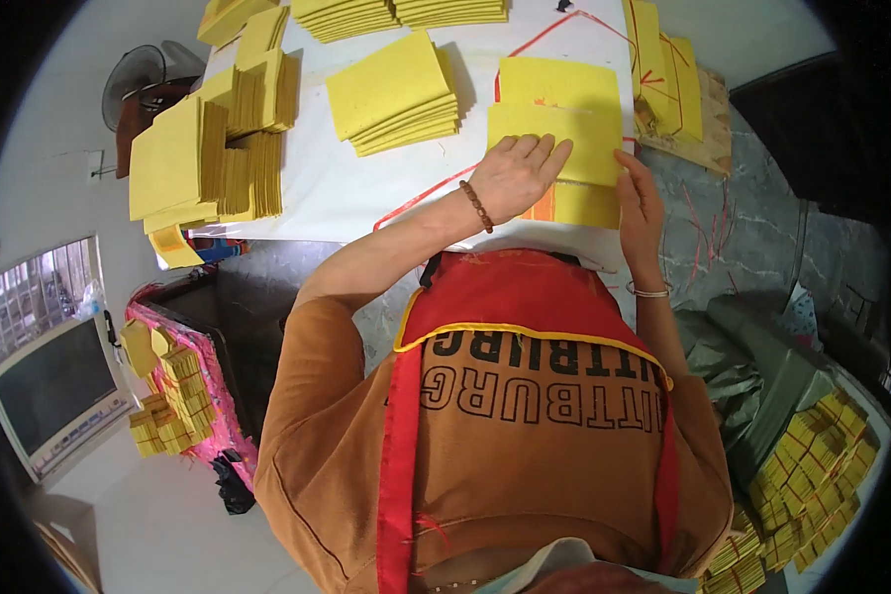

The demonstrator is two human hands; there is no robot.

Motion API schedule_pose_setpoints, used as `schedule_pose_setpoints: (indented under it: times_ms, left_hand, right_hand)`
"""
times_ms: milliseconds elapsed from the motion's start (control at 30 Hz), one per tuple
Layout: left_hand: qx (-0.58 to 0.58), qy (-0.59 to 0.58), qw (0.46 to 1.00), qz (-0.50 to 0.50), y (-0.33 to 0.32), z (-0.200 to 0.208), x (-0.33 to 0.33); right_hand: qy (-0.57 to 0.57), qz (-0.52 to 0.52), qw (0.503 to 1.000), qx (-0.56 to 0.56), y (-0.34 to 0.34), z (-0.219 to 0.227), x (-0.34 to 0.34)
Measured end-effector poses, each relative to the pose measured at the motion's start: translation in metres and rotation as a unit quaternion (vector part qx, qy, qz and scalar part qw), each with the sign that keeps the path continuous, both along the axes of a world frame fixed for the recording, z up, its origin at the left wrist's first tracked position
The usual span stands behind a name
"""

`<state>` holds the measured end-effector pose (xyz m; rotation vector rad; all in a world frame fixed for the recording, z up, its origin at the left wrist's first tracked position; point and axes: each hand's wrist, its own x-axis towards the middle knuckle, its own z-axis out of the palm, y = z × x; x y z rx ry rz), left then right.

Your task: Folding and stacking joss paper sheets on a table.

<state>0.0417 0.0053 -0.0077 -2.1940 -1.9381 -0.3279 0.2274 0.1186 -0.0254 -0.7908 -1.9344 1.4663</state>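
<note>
My left hand [529, 176] lies flat, fingers stretched, on yellow paper sheets [564, 84] near the table's right front corner. One sheet overlaps another there, and an orange patch shows beside the palm. At the right edge of these sheets is my right hand [641, 203], fingers extended, its fingertips close to or touching the edge. Red string [421, 193] runs over the white table, seemingly under the sheets. To the left sits a fanned stack of folded yellow paper [391, 91].
Tall yellow paper stacks [178, 158] line the table's left side, with more stacks [342, 18] at the far edge. A string-tied bundle [668, 74] rests on a wooden board [713, 124] at right. A fan [137, 84] stands far left. Tied bundles [812, 475] lie lower right.
</note>
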Motion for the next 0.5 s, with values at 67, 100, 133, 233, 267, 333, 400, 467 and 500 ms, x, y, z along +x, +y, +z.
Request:
schedule_pose_setpoints:
  times_ms: [67, 100, 133, 233, 267, 333, 400, 467, 500]
  left_hand:
    - [0.046, -0.082, 0.996, -0.009, -0.006, 0.025, -0.010]
    - [0.049, -0.079, 0.996, -0.007, -0.010, 0.039, -0.020]
    - [0.111, -0.087, 0.990, 0.019, -0.017, 0.054, -0.030]
    - [0.216, -0.008, 0.970, 0.109, -0.043, 0.067, -0.080]
    - [0.220, 0.030, 0.964, 0.145, -0.052, 0.067, -0.098]
    - [0.227, 0.070, 0.954, 0.181, -0.064, 0.057, -0.126]
    - [0.151, 0.101, 0.956, 0.228, -0.074, 0.035, -0.145]
    - [0.094, 0.094, 0.963, 0.233, -0.084, -0.006, -0.154]
    - [0.034, 0.083, 0.968, 0.234, -0.086, -0.020, -0.157]
  right_hand:
    - [0.027, -0.027, 0.999, 0.010, -0.001, 0.007, -0.004]
    - [0.071, -0.067, 0.995, -0.002, -0.002, 0.011, -0.007]
    - [0.115, -0.106, 0.988, -0.015, -0.004, 0.014, -0.010]
    - [0.120, -0.090, 0.987, -0.060, -0.006, 0.015, -0.018]
    - [0.123, -0.087, 0.987, -0.058, -0.007, 0.015, -0.023]
    - [0.103, 0.003, 0.993, -0.063, -0.013, 0.017, -0.039]
    - [0.104, 0.042, 0.991, -0.072, -0.023, 0.023, -0.066]
    - [0.103, 0.082, 0.988, -0.080, -0.031, 0.027, -0.097]
    - [0.089, 0.102, 0.988, -0.075, -0.033, 0.026, -0.113]
